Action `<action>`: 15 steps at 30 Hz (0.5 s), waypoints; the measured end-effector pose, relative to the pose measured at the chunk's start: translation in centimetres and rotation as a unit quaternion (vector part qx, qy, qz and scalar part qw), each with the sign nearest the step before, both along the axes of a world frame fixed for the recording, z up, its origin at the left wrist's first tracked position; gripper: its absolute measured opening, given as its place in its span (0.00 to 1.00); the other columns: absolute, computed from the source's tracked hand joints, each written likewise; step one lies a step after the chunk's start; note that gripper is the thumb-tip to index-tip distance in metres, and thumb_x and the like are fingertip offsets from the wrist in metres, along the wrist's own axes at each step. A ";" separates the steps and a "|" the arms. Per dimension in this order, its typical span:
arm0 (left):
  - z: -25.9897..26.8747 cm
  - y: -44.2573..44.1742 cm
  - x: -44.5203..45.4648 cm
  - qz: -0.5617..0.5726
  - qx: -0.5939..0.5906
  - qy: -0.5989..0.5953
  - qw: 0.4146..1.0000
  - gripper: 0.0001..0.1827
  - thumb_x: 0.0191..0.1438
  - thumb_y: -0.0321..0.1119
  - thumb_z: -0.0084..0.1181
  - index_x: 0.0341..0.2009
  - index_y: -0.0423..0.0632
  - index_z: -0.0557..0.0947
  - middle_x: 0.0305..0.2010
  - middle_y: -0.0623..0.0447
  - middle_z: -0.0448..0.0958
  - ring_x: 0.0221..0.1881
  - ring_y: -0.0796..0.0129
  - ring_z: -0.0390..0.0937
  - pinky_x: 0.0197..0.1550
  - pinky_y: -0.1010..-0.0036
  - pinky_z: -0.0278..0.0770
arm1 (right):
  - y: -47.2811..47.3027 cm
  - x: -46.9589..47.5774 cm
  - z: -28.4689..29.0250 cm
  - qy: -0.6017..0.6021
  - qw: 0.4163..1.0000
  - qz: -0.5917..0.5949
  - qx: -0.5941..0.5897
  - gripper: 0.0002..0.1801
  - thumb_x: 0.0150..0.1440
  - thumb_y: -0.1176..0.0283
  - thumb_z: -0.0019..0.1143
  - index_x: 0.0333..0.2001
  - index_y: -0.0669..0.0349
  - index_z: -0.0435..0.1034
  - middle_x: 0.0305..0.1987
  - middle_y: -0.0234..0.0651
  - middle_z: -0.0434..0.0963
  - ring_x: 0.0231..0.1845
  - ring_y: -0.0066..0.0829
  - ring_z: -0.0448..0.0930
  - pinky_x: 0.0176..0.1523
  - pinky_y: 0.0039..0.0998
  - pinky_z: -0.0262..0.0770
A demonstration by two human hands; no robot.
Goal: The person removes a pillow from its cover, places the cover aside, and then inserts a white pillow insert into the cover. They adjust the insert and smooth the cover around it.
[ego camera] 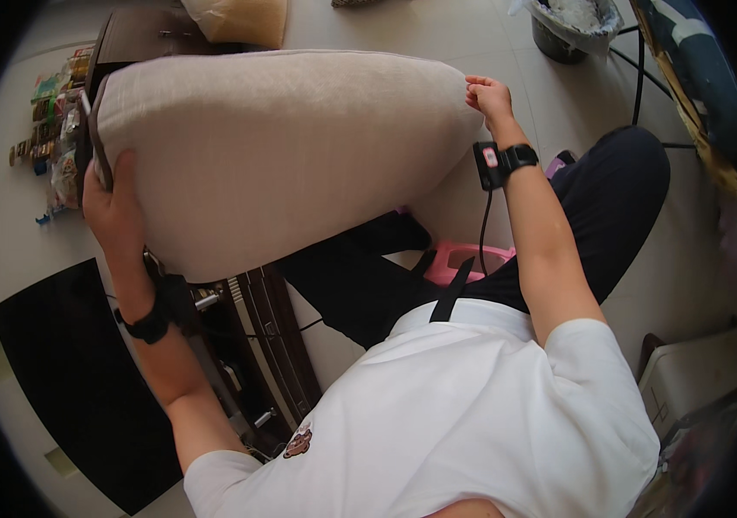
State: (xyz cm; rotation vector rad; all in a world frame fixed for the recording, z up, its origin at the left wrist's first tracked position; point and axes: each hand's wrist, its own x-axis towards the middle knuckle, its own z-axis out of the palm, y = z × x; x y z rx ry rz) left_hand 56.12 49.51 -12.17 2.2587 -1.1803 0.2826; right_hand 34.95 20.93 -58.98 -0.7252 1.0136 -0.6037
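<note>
A large, light beige fabric cushion with dark piping (290, 155) is raised above my lap. My left hand (116, 201) grips its left end, the thumb lying over the face near the piping and the other fingers hidden behind. At the cushion's right end, my right hand (490, 102) has its fingers curled against the edge and pinches the cover there. Both wrists wear black straps; the right one carries a small black device (489, 166) with a cable hanging down.
A pink plastic stool (446, 259) shows between my legs. At left are a dark cabinet (277, 337), a black screen (83, 382) and several small packages (51, 129). A lined bin (559, 48) stands at upper right, a white container (698, 375) at lower right.
</note>
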 end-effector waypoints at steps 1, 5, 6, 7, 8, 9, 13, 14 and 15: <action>-0.5 1.1 -0.1 0.004 0.000 -0.002 1.000 0.20 0.58 0.41 0.60 0.47 0.39 0.79 0.42 0.55 0.80 0.41 0.75 0.74 0.46 0.78 0.70 | 0.0 -0.1 -0.6 0.006 1.000 0.002 0.020 0.13 0.55 0.78 0.54 0.46 0.65 0.73 0.30 0.29 0.77 0.26 0.18 0.76 0.34 0.22 0.79; -2.2 3.8 0.6 0.011 -0.036 0.028 0.999 0.21 0.58 0.43 0.60 0.48 0.39 0.78 0.43 0.55 0.79 0.42 0.75 0.73 0.46 0.78 0.69 | 1.4 -0.8 -2.6 -0.019 0.997 0.027 0.070 0.13 0.56 0.76 0.54 0.46 0.64 0.73 0.30 0.26 0.75 0.27 0.16 0.75 0.34 0.21 0.78; -2.4 4.2 0.8 0.014 -0.031 0.024 0.999 0.22 0.58 0.43 0.60 0.48 0.39 0.78 0.43 0.55 0.79 0.42 0.75 0.73 0.46 0.79 0.69 | 2.0 -0.7 -2.8 -0.027 0.996 0.030 0.075 0.13 0.56 0.76 0.55 0.46 0.63 0.74 0.29 0.25 0.75 0.27 0.16 0.75 0.34 0.20 0.78; -2.6 4.4 1.0 0.014 -0.032 0.020 0.999 0.22 0.58 0.43 0.60 0.48 0.39 0.78 0.43 0.55 0.79 0.42 0.75 0.73 0.46 0.79 0.69 | 2.5 -0.4 -2.9 -0.036 0.997 0.041 0.060 0.13 0.56 0.75 0.55 0.46 0.63 0.74 0.29 0.25 0.75 0.27 0.16 0.75 0.34 0.20 0.77; -2.6 4.5 1.1 0.011 -0.033 0.019 0.999 0.22 0.58 0.44 0.60 0.49 0.38 0.77 0.43 0.55 0.79 0.42 0.75 0.73 0.46 0.79 0.69 | 3.2 0.0 -3.0 -0.034 0.997 0.044 0.048 0.12 0.56 0.73 0.56 0.45 0.62 0.75 0.29 0.25 0.75 0.27 0.16 0.75 0.34 0.20 0.77; -2.6 4.4 1.1 0.015 -0.032 0.024 0.999 0.22 0.58 0.44 0.60 0.48 0.38 0.78 0.43 0.55 0.79 0.42 0.75 0.73 0.47 0.79 0.69 | 3.6 0.5 -2.9 -0.048 0.997 0.051 0.028 0.12 0.56 0.72 0.56 0.45 0.62 0.75 0.29 0.24 0.76 0.27 0.15 0.75 0.34 0.20 0.77; -2.5 3.5 1.0 0.016 -0.029 0.029 0.999 0.23 0.57 0.45 0.61 0.47 0.38 0.78 0.42 0.54 0.79 0.42 0.74 0.73 0.47 0.78 0.69 | 4.1 3.1 -2.8 0.087 0.993 0.026 -0.077 0.08 0.53 0.71 0.60 0.36 0.61 0.77 0.24 0.29 0.78 0.22 0.18 0.75 0.27 0.19 0.75; -2.5 3.3 1.1 0.034 -0.032 0.029 0.998 0.23 0.57 0.45 0.62 0.47 0.38 0.78 0.42 0.54 0.79 0.42 0.74 0.73 0.47 0.78 0.69 | 3.8 3.4 -2.8 0.093 0.992 0.018 -0.078 0.07 0.53 0.71 0.61 0.35 0.62 0.77 0.24 0.30 0.78 0.21 0.19 0.75 0.27 0.19 0.75; -2.5 3.0 1.2 0.016 -0.018 0.006 1.000 0.23 0.56 0.45 0.62 0.47 0.38 0.79 0.42 0.53 0.79 0.42 0.74 0.73 0.47 0.77 0.69 | 3.5 3.6 -2.7 0.123 0.991 0.003 -0.060 0.07 0.52 0.70 0.62 0.33 0.63 0.77 0.24 0.31 0.79 0.20 0.19 0.75 0.26 0.20 0.75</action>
